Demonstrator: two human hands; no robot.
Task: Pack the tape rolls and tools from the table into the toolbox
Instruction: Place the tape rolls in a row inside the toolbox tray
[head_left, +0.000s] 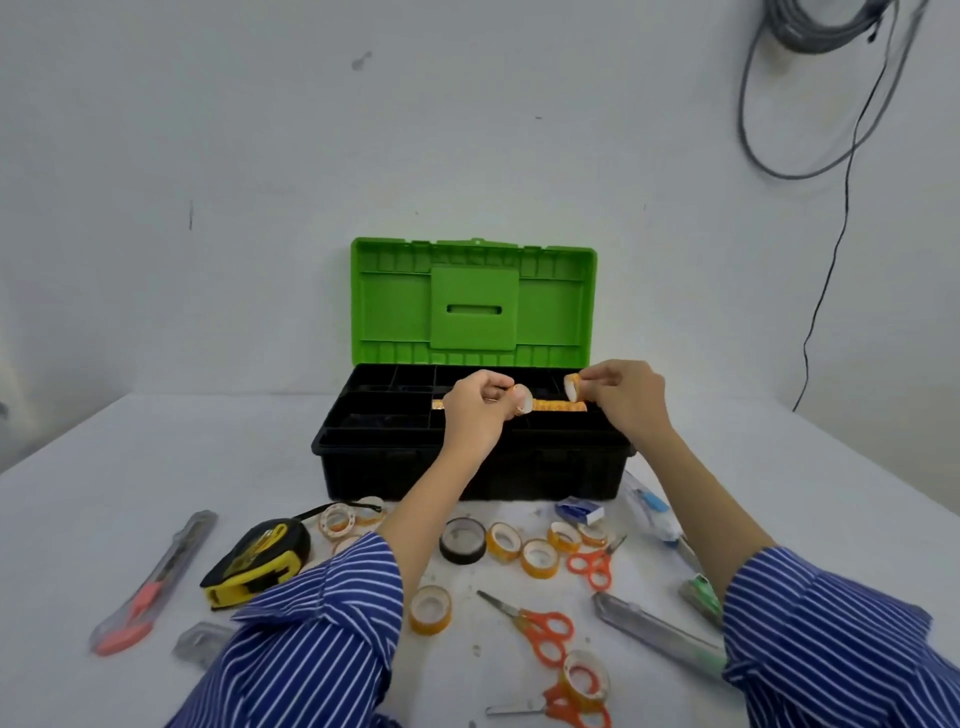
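Several tape rolls (540, 558) and scissors (543, 626) lay nearest us on the desk (78, 519), still unpacked. Farther off, over the open toolbox (467, 467), our left hand (475, 410) pinched one small roll (523, 401) and our right hand (621, 397) another (572, 387). We feared either might slip from so light a pinch and land in the wrong compartment.

One toolbox (470, 467), three scissors (540, 626) — orange-handled, one tape measure (257, 564), two hands (475, 410).

Single head-worn wide view, looking forward and down, close over table (156, 467), facing wall (208, 156)
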